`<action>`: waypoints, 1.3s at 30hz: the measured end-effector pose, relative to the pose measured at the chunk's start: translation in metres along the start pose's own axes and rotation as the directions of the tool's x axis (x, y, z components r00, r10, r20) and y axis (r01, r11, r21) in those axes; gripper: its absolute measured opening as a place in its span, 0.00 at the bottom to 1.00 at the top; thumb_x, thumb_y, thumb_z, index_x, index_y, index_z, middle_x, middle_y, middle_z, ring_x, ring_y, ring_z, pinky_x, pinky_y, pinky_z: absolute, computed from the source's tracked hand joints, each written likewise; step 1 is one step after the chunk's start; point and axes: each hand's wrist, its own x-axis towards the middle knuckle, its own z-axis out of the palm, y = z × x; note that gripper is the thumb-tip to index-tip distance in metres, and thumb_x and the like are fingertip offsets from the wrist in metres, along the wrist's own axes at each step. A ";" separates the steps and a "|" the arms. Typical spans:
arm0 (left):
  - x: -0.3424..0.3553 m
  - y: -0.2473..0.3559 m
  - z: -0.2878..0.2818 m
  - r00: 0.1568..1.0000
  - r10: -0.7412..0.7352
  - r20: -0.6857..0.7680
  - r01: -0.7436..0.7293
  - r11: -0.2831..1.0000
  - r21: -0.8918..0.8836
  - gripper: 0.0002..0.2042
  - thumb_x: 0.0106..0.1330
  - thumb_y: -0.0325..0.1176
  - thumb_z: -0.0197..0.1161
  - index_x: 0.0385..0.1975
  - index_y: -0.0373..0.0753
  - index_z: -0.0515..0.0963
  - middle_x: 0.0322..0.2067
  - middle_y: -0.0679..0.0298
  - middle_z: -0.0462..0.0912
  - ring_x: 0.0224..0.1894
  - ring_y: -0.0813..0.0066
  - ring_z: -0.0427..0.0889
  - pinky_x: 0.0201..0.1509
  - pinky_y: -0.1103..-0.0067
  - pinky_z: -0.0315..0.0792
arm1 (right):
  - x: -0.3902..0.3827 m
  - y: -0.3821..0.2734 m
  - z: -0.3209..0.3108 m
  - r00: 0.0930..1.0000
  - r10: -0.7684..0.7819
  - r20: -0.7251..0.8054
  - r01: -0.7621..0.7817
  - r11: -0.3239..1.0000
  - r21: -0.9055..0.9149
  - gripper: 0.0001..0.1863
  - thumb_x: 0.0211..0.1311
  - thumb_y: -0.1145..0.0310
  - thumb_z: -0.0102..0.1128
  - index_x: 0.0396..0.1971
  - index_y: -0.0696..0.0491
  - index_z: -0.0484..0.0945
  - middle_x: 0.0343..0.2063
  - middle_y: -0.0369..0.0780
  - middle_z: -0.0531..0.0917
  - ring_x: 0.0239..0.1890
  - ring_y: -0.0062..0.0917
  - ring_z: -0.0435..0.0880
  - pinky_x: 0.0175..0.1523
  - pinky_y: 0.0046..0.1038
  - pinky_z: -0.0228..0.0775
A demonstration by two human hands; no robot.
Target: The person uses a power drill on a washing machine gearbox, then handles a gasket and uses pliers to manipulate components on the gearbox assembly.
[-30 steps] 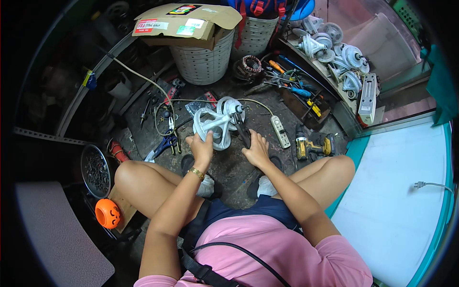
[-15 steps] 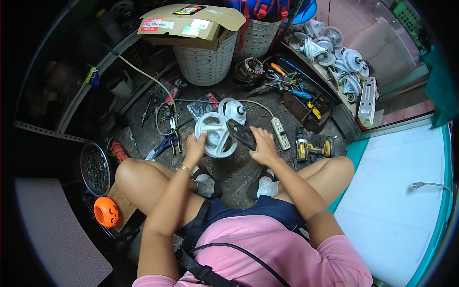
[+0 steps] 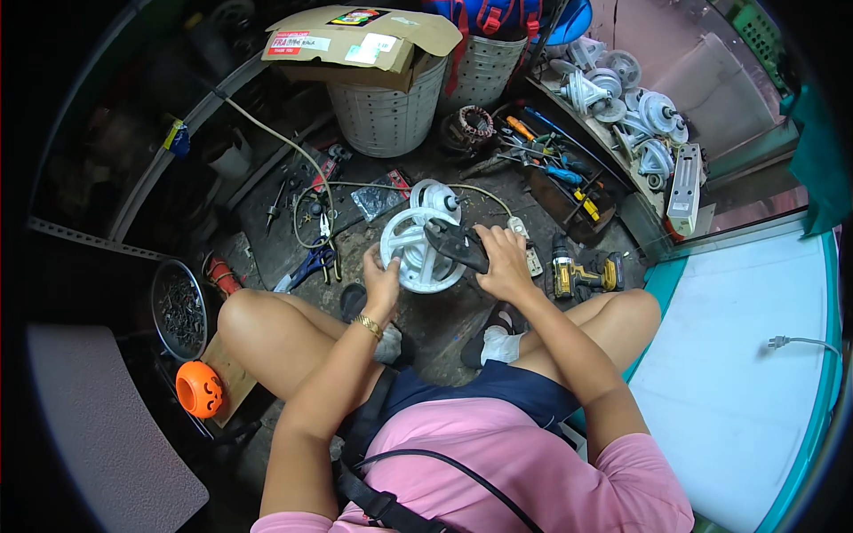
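White spoked wheel [image 3: 416, 255] now faces up at me over floor [image 3: 437, 333]; second ago, tilted sideways. Left hand [image 3: 382, 289] clamped on its near-left rim. Right hand [image 3: 506, 266] wrapped round dark plier-like tool [image 3: 462, 247], its head now over spokes, no longer up by shaft [image 3: 450, 203]: work centres on wheel's face. Bite, can't tell.

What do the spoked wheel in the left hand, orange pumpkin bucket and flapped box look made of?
Spoked wheel: probably cast metal, perhaps aluminium, given its pale silvery, dull surface.
Pumpkin bucket: likely moulded plastic, smooth and slightly glossy, bright orange.
Flapped box: cardboard, matte brown, with thin bent flaps.
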 end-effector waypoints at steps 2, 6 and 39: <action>0.008 0.019 0.009 0.992 -0.017 0.124 -0.007 0.982 0.190 0.20 0.68 0.23 0.64 0.60 0.31 0.73 0.45 0.58 0.85 0.45 0.71 0.85 0.48 0.76 0.77 | -0.008 0.021 -0.010 0.985 -0.159 0.061 0.165 0.980 -0.115 0.46 0.31 0.70 0.75 0.62 0.53 0.72 0.43 0.42 0.74 0.49 0.40 0.73 0.58 0.42 0.61; 0.068 0.047 -0.008 0.820 -0.227 0.525 0.086 0.956 0.280 0.15 0.68 0.25 0.64 0.54 0.33 0.81 0.38 0.62 0.86 0.32 0.79 0.80 0.33 0.81 0.73 | 0.014 0.035 -0.022 0.849 -0.438 0.296 0.495 0.855 -0.154 0.48 0.28 0.69 0.75 0.62 0.47 0.73 0.45 0.40 0.75 0.53 0.39 0.73 0.69 0.44 0.58; 0.008 -0.051 0.023 0.987 -0.150 -0.050 0.154 0.984 0.093 0.17 0.73 0.27 0.58 0.59 0.30 0.69 0.53 0.49 0.80 0.55 0.62 0.80 0.63 0.70 0.70 | -0.019 0.054 0.164 0.788 0.523 0.323 -0.604 0.760 0.242 0.21 0.67 0.51 0.64 0.47 0.53 0.80 0.40 0.45 0.85 0.39 0.36 0.84 0.48 0.45 0.74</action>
